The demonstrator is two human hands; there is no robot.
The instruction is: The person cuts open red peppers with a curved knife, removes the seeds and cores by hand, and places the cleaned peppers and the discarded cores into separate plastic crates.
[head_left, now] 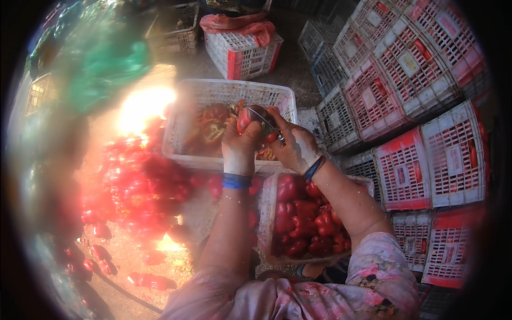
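I have left hand [239, 144] gripping round red pepper [245, 120], right hand [296, 145] thin metal tool [281, 138], near white plastic crate's [292, 102] right edge.

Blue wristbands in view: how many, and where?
2. One wide, plain blue wristband circles the wrist below the left hand; a narrower, dark-edged blue wristband circles the wrist below the right hand. Blur and glare at picture left could hide others.
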